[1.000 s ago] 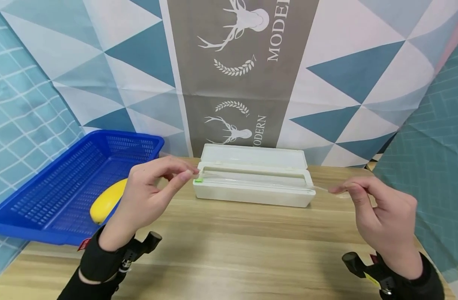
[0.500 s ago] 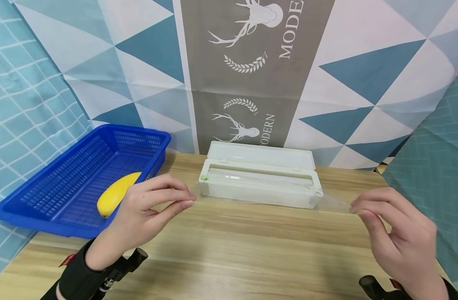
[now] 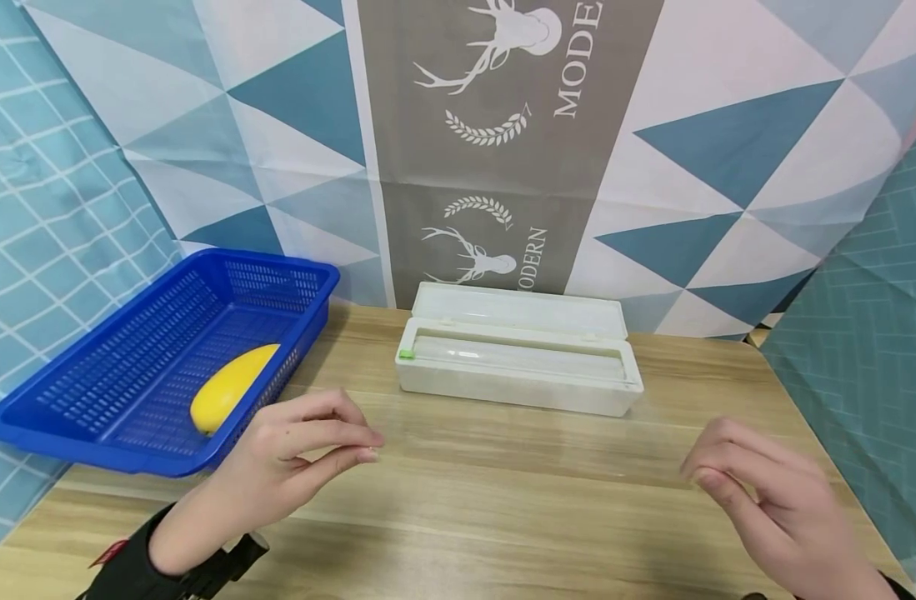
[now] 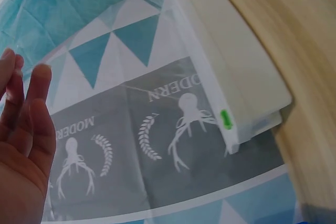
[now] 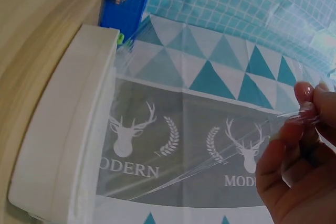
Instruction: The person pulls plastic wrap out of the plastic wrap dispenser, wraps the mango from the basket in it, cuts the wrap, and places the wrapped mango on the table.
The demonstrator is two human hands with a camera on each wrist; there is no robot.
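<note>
A white cling film dispenser box (image 3: 518, 390) stands on the table with its lid raised at the back and a roll of clear film (image 3: 518, 354) inside. From its front a see-through sheet of cling film (image 5: 210, 161) stretches toward me, hard to make out in the head view. My left hand (image 3: 300, 458) pinches the sheet's left corner between thumb and fingers. At the right corner my right hand (image 3: 765, 500), slightly blurred, pinches the film; in the right wrist view creases run to its fingertips (image 5: 307, 109). Both hands are in front of the box, above the table.
To the left a blue plastic basket (image 3: 75, 457) holds a smooth yellow, fruit-like oval thing (image 3: 232, 390). A patterned cloth (image 3: 488, 167) hangs right behind the box. The wooden table (image 3: 518, 533) reaches toward me, with teal cloth (image 3: 863, 367) along its right side.
Both hands have come back toward me, away from the box, drawing the cling film out over the box's front edge. The head view has shifted slightly. Box and basket stay put.
</note>
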